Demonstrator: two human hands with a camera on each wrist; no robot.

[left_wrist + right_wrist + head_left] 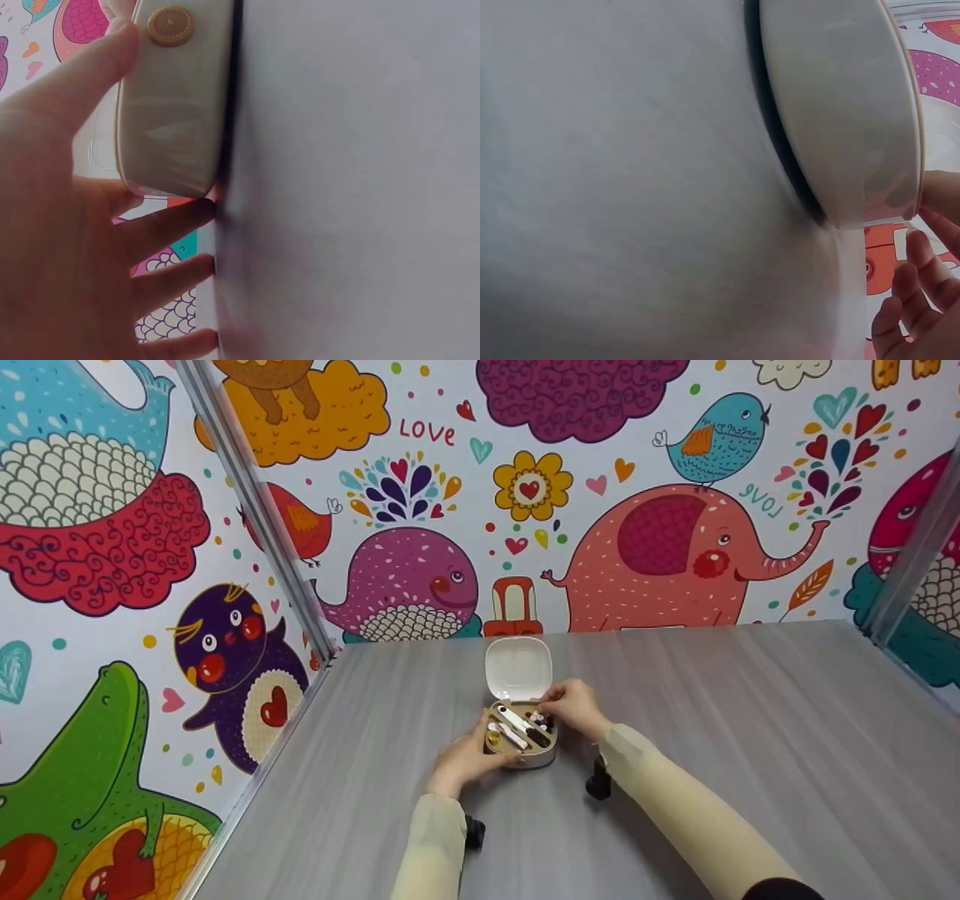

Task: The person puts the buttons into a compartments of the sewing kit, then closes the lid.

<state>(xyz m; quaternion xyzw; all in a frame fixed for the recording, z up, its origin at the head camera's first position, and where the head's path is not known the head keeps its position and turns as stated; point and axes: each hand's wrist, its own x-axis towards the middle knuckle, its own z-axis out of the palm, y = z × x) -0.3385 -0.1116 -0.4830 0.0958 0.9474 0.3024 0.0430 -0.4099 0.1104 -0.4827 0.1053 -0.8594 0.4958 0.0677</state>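
A small cream box (534, 762) with rounded corners stands on the table, its white lid (517, 669) raised at the back. Inside lie a long white-and-black tool (523, 725), a pale pink-and-white stick (513, 736), a small yellow round piece (493, 739), and several tiny dark and light pieces (541, 721). My left hand (466, 754) grips the box's left side, thumb on the front near the round tan button-shaped clasp (171, 26). My right hand (577, 707) has its fingertips at the back right rim, over the compartment of tiny pieces; whether they pinch anything is hidden.
The grey wood-grain table (712, 720) extends around the box. Behind it rises a wall (450, 405) printed with cartoon animals, and another printed panel (157, 712) borders the left side. A metal post (255, 495) stands at their corner.
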